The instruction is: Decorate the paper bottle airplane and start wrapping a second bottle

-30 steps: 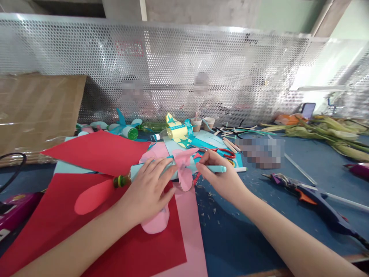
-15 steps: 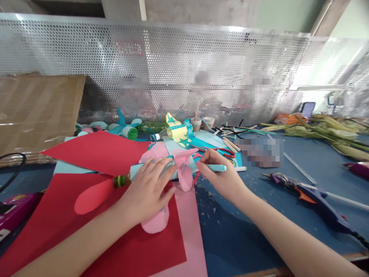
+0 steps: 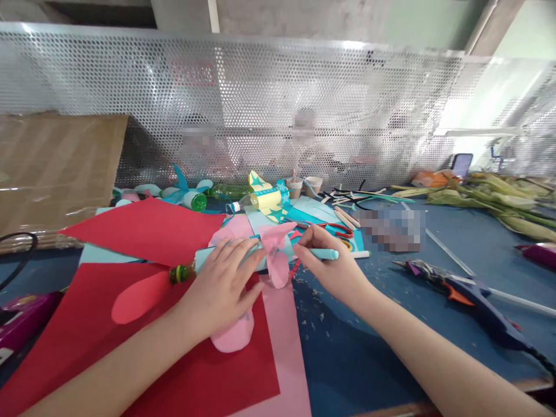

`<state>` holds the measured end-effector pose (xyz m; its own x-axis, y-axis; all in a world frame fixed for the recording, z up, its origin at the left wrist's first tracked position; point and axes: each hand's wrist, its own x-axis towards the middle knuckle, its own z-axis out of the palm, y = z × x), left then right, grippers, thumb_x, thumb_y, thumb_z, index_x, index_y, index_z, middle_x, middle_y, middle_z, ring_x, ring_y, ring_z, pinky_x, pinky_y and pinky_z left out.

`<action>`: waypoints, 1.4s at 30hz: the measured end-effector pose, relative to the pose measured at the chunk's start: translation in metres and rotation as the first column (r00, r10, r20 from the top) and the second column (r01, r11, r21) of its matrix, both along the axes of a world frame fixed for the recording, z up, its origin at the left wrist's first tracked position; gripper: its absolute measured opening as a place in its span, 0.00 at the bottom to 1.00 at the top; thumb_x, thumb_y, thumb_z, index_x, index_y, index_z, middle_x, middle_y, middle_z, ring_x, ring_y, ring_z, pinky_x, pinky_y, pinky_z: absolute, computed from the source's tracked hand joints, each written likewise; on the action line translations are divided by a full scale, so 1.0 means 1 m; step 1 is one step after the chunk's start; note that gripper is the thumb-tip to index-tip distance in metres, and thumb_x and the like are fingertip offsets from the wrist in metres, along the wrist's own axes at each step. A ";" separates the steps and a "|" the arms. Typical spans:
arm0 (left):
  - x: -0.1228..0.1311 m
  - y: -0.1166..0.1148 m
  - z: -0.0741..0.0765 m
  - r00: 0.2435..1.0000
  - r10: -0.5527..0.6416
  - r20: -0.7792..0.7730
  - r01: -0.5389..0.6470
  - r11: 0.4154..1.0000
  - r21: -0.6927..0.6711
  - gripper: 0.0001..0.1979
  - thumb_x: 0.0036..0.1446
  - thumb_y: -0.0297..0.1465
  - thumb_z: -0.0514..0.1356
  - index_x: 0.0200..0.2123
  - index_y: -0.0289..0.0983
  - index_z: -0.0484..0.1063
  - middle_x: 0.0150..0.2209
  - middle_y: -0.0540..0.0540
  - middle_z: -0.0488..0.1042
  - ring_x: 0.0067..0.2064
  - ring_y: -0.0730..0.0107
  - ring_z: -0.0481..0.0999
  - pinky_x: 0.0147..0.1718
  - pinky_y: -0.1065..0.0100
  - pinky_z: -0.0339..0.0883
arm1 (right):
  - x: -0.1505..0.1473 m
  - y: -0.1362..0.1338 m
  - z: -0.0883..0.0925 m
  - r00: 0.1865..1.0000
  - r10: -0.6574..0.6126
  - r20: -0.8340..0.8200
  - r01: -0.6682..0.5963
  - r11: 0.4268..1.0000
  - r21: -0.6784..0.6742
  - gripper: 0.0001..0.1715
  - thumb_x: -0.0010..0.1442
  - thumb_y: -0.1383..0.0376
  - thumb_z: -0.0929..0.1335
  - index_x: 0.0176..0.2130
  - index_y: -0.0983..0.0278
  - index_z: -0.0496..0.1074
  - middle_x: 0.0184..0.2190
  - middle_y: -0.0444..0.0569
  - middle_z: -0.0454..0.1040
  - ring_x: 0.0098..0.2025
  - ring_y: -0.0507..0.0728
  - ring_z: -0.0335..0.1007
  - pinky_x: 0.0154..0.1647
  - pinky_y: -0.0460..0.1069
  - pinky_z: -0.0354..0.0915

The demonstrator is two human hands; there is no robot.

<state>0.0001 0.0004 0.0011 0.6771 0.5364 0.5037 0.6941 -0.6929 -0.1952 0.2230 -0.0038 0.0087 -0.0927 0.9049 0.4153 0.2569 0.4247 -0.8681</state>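
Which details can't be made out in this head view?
In the head view:
Far end of the teal pen: behind the right hand.
Middle of the wrapped bottle: under the left hand.
Rest of the purple tool: cut off by the left edge.
Object in the blurred patch: pixelated over.

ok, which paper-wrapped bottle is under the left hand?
The light blue bottle with pink fins: the left hand rests on it. The yellow-wrapped bottle and the blue-finned one lie further back, untouched.
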 end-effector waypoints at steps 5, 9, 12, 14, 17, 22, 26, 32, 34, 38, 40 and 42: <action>0.000 0.000 0.001 1.000 -0.003 -0.002 0.003 1.000 -0.001 0.21 0.62 0.35 0.54 0.58 0.35 0.66 0.57 0.34 0.70 0.57 0.46 0.68 0.56 0.41 0.62 | 0.000 0.000 0.001 1.000 -0.011 0.020 0.011 1.000 0.000 0.10 0.54 0.63 0.67 0.26 0.60 0.60 0.19 0.37 0.61 0.22 0.50 0.54 0.23 0.47 0.51; 0.001 0.000 0.000 1.000 -0.012 -0.002 0.012 1.000 0.022 0.21 0.62 0.34 0.54 0.57 0.34 0.65 0.56 0.33 0.70 0.57 0.46 0.69 0.56 0.40 0.62 | 0.000 0.000 0.000 0.999 -0.030 0.017 0.030 1.000 -0.005 0.10 0.54 0.63 0.66 0.26 0.59 0.60 0.19 0.37 0.61 0.22 0.50 0.54 0.23 0.47 0.51; 0.001 0.000 0.000 1.000 -0.013 -0.001 0.013 1.000 0.028 0.21 0.62 0.33 0.54 0.57 0.34 0.65 0.56 0.33 0.70 0.57 0.46 0.69 0.55 0.40 0.62 | 0.001 0.000 0.000 0.999 -0.032 0.025 0.032 0.999 -0.008 0.09 0.54 0.64 0.66 0.26 0.59 0.60 0.19 0.37 0.62 0.22 0.50 0.55 0.24 0.47 0.52; 0.001 0.000 0.000 1.000 -0.010 -0.003 0.010 1.000 0.019 0.22 0.62 0.33 0.54 0.58 0.34 0.65 0.56 0.34 0.70 0.57 0.46 0.69 0.55 0.40 0.62 | 0.000 0.000 -0.001 0.999 -0.045 0.011 0.045 0.999 -0.010 0.09 0.54 0.63 0.66 0.26 0.60 0.60 0.20 0.37 0.62 0.22 0.50 0.56 0.24 0.47 0.52; 0.001 0.000 0.000 1.000 -0.002 -0.002 0.002 1.000 0.005 0.22 0.62 0.33 0.54 0.58 0.35 0.65 0.57 0.34 0.70 0.57 0.46 0.69 0.55 0.40 0.62 | 0.000 0.000 -0.001 0.999 -0.032 0.020 0.033 0.999 -0.004 0.09 0.54 0.64 0.66 0.26 0.60 0.60 0.19 0.37 0.62 0.22 0.50 0.55 0.24 0.47 0.52; 0.000 0.000 -0.001 1.000 0.002 0.015 -0.002 1.000 -0.007 0.22 0.62 0.34 0.54 0.58 0.36 0.65 0.57 0.35 0.69 0.58 0.47 0.68 0.56 0.41 0.61 | 0.000 0.001 0.000 0.999 -0.043 0.001 0.043 0.999 0.009 0.09 0.53 0.63 0.66 0.26 0.59 0.60 0.19 0.37 0.61 0.21 0.50 0.55 0.23 0.47 0.52; 0.000 0.000 0.000 1.000 0.001 -0.003 -0.001 1.000 0.000 0.21 0.62 0.34 0.54 0.57 0.35 0.66 0.57 0.34 0.69 0.57 0.46 0.68 0.56 0.40 0.61 | 0.002 0.001 0.002 0.989 -0.143 -0.029 0.143 0.990 0.012 0.10 0.52 0.62 0.66 0.25 0.59 0.59 0.17 0.36 0.58 0.19 0.50 0.52 0.21 0.47 0.49; 0.000 0.000 -0.001 1.000 -0.006 0.001 0.006 1.000 0.012 0.22 0.62 0.34 0.53 0.58 0.35 0.66 0.57 0.34 0.69 0.58 0.46 0.68 0.56 0.41 0.61 | 0.002 0.001 0.001 0.994 -0.098 -0.042 0.099 0.995 0.031 0.10 0.53 0.62 0.66 0.26 0.59 0.59 0.19 0.37 0.60 0.21 0.50 0.53 0.22 0.47 0.50; 0.000 0.000 -0.001 1.000 -0.011 0.001 0.011 1.000 0.018 0.22 0.62 0.34 0.54 0.58 0.35 0.65 0.57 0.34 0.70 0.58 0.47 0.68 0.56 0.41 0.61 | 0.001 0.001 0.001 0.996 -0.073 -0.046 0.075 0.997 0.030 0.10 0.54 0.61 0.66 0.26 0.59 0.60 0.20 0.38 0.61 0.22 0.50 0.54 0.23 0.47 0.50; 0.001 -0.001 0.000 1.000 0.006 0.002 -0.006 1.000 0.000 0.22 0.62 0.34 0.54 0.58 0.36 0.65 0.57 0.35 0.70 0.57 0.47 0.68 0.56 0.41 0.61 | 0.001 0.001 0.000 0.998 -0.052 -0.024 0.053 0.998 0.022 0.09 0.55 0.62 0.66 0.27 0.60 0.61 0.21 0.38 0.62 0.23 0.50 0.55 0.24 0.47 0.52; 0.001 -0.001 0.001 1.000 0.013 0.003 -0.013 1.000 -0.012 0.22 0.62 0.35 0.53 0.58 0.36 0.65 0.57 0.36 0.70 0.58 0.47 0.68 0.56 0.41 0.61 | 0.001 0.002 0.000 0.997 -0.066 -0.027 0.067 0.997 0.023 0.10 0.55 0.62 0.66 0.26 0.59 0.60 0.21 0.38 0.62 0.23 0.50 0.55 0.24 0.47 0.52; 0.001 -0.001 0.001 1.000 0.016 0.002 -0.016 1.000 -0.015 0.22 0.62 0.35 0.54 0.58 0.36 0.65 0.57 0.36 0.70 0.58 0.47 0.68 0.56 0.41 0.61 | 0.001 0.002 -0.001 0.997 -0.072 -0.035 0.073 0.997 0.028 0.10 0.55 0.62 0.66 0.26 0.59 0.59 0.21 0.38 0.62 0.22 0.50 0.55 0.24 0.47 0.51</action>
